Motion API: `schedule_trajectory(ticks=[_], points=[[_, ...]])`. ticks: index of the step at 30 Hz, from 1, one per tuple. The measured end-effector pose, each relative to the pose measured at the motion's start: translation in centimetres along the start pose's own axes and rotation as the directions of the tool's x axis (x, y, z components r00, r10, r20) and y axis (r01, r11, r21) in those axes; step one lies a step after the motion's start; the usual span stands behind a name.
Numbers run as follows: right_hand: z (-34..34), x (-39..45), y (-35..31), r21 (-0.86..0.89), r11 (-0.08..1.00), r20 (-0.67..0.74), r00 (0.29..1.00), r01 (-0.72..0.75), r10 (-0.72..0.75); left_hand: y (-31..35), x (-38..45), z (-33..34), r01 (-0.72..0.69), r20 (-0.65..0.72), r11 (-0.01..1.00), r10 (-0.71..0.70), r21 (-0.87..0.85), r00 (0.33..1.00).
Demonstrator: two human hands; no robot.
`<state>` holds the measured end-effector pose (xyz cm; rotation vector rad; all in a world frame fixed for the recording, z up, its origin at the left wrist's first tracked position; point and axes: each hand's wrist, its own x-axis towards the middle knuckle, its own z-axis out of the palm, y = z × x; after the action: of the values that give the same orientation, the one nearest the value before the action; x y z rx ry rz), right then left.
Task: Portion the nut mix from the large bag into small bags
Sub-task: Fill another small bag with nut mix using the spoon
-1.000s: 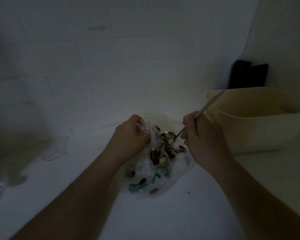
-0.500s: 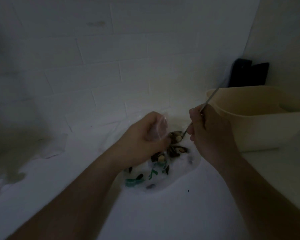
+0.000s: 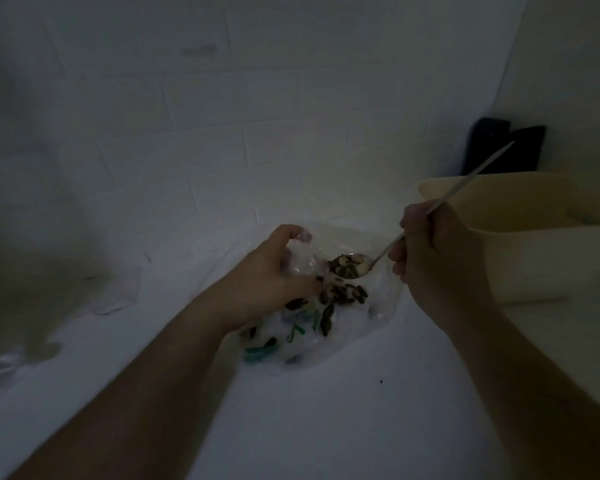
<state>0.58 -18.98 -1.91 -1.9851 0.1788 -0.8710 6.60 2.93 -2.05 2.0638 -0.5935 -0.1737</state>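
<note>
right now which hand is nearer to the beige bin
Right. The right hand holds the spoon just in front of the beige bin, beside its near wall. The left hand, holding a small clear bag, sits farther left.

The dim light leaves you little detail. Your left hand (image 3: 274, 271) covers most of the small clear plastic bag (image 3: 300, 256) it holds, so its mouth cannot be made out. Beneath that grip, the large clear plastic bag with green print (image 3: 326, 323) is partly hidden by your wrist. Your right hand (image 3: 433, 258) hides the middle of the thin metal spoon (image 3: 352, 266). Beyond that grip, the cream plastic tub (image 3: 534, 244) runs off the right edge, and the dark flat objects (image 3: 503, 147) behind it are too murky to identify.
</note>
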Motion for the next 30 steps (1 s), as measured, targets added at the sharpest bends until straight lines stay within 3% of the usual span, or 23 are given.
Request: schedule_trajectory(ticks=[11, 17, 22, 26, 30], points=[[-0.1, -0.6, -1.0, 0.118, 0.992, 0.049, 0.998, 0.039, -0.045, -1.4, 0.3, -0.6, -0.089, -0.082, 0.971, 0.110, 0.223, 0.991], [-1.1, -0.5, -2.8, 0.122, 0.967, 0.047, 0.971, 0.226, -0.233, -1.7, 0.7, -0.3, -0.038, -0.140, 0.970, 0.073, 0.240, 0.987], [-0.7, 0.5, -3.7, 0.093, 0.956, 0.048, 0.958, 0.279, -0.284, -1.8, 0.9, 0.1, 0.004, -0.174, 0.968, 0.041, 0.250, 0.984], [-0.2, 1.1, -5.2, 0.041, 0.947, 0.179, 0.930, 0.319, -0.321, -1.7, 0.7, 0.5, 0.022, -0.178, 0.982, 0.011, 0.187, 0.984], [0.4, 1.4, -7.1, -0.046, 0.878, 0.306, 0.844, 0.476, -0.441, -1.4, 0.6, 0.5, 0.035, -0.209, 0.988, -0.003, 0.151, 0.978]])
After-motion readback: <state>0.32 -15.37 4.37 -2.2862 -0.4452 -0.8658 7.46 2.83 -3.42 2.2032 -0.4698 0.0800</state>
